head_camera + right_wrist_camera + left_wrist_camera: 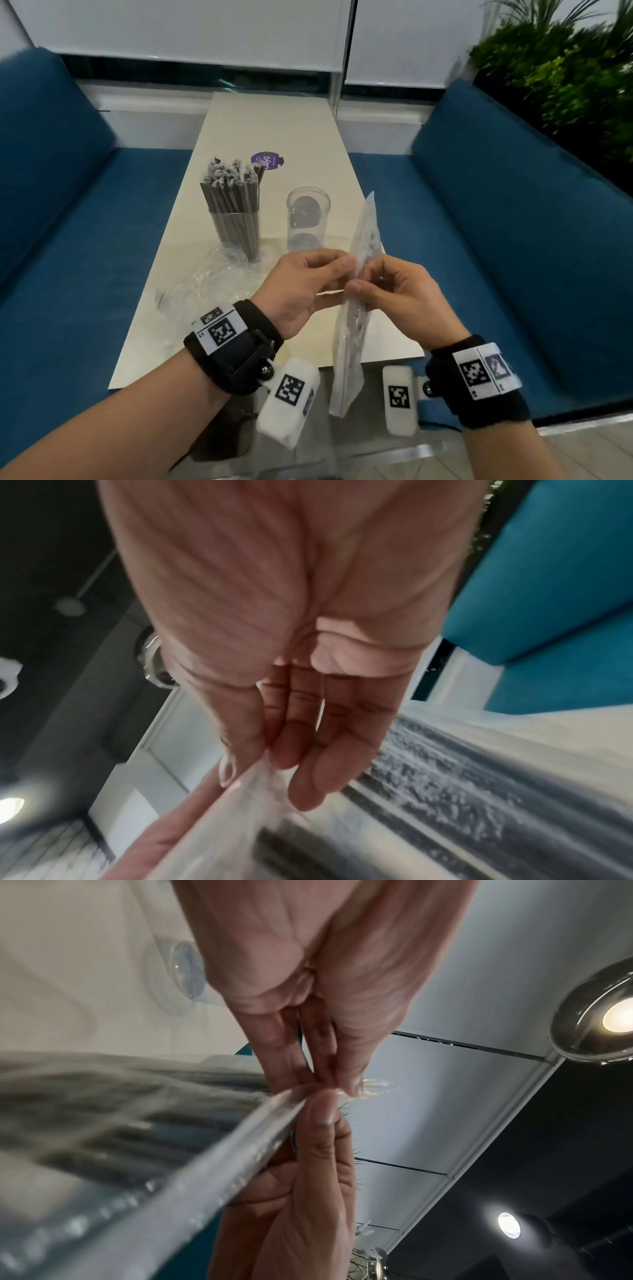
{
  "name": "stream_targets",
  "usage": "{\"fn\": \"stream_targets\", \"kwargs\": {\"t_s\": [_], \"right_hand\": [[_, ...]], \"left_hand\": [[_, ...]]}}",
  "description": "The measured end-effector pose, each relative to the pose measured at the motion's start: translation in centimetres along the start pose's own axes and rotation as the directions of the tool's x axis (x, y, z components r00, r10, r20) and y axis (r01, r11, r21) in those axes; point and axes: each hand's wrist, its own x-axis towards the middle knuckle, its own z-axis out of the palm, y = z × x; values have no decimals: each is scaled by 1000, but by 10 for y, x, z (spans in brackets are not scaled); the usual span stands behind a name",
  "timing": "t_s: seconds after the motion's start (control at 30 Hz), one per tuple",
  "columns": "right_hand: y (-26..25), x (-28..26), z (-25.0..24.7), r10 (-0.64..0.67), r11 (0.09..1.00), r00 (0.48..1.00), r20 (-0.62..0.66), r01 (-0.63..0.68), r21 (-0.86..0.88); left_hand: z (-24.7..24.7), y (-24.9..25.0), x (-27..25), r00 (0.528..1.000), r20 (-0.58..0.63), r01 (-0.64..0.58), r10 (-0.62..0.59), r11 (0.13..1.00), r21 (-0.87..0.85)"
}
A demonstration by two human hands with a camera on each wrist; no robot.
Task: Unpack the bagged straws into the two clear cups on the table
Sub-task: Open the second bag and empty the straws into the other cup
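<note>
A clear bag of straws (349, 329) stands edge-on above the table's near end, its dark straws showing through the plastic (143, 1123) (428, 791). My left hand (308, 284) pinches the bag's edge from the left. My right hand (387, 294) pinches the same edge from the right, thumb against fingers. Both pinches meet at mid-height of the bag. A clear cup (236, 222) on the left is packed with grey wrapped straws. To its right stands a second clear cup (308, 219) with nothing in it.
A crumpled clear bag (195, 287) lies on the pale table (274, 130) by the full cup. A purple round sticker (267, 161) sits further back. Blue sofas (513, 192) flank the table; plants (561, 78) stand at the back right.
</note>
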Motion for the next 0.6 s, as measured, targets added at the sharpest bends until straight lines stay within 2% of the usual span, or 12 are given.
{"fn": "stream_targets", "kwargs": {"t_s": [0.1,0.2,0.3,0.47,0.6], "right_hand": [[-2,-5,0,0,995,1000,18,-2,102],[-6,-1,-1,11,992,1000,8,-12,125],[-6,7,-5,13,1000,999,43,-14,24],[-16,13,-17,-50,992,997,57,56,-115],[-17,20,-37,-78,945,992,103,107,-309]], "left_hand": [[0,2,-7,1000,15,-26,25,999,27],[0,4,-6,997,-34,-70,72,996,60],[4,4,-4,991,-82,-103,109,992,71],[16,6,-5,991,-64,-106,115,986,128],[25,2,-5,987,-84,-120,139,972,202]]}}
